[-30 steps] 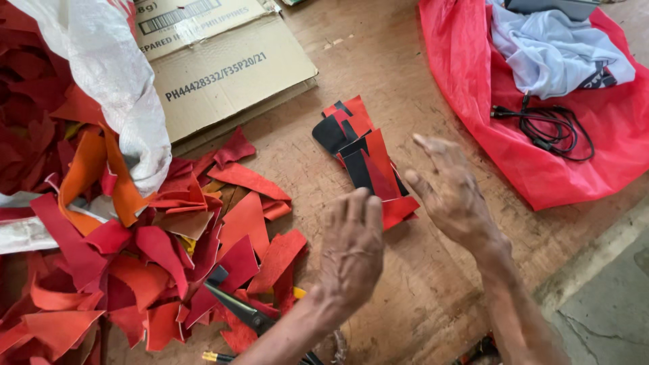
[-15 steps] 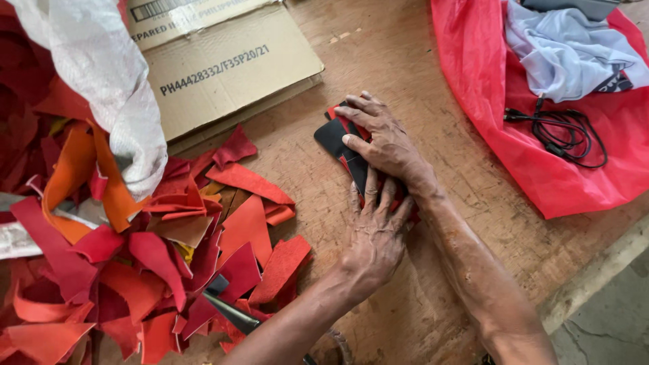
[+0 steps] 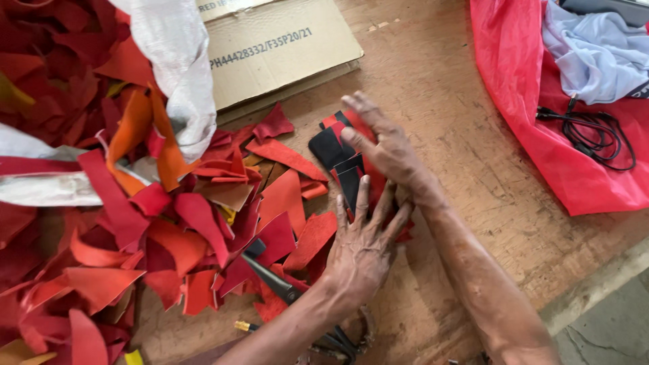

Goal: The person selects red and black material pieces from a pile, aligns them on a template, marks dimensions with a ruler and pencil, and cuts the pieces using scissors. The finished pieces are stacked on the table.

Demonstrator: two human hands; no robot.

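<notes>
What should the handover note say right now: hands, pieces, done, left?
Left hand: flat, fingers spread, pressing the near end of the small stack of black and red cut leather strips on the wooden table.
Right hand: open, resting on the stack's far side, steadying it.
Done: strips gathered into one stack, apart from the scraps.
Left: loose pile of red and orange leather offcuts beside it, unsorted. Dark-handled scissors lie under the left forearm.
</notes>
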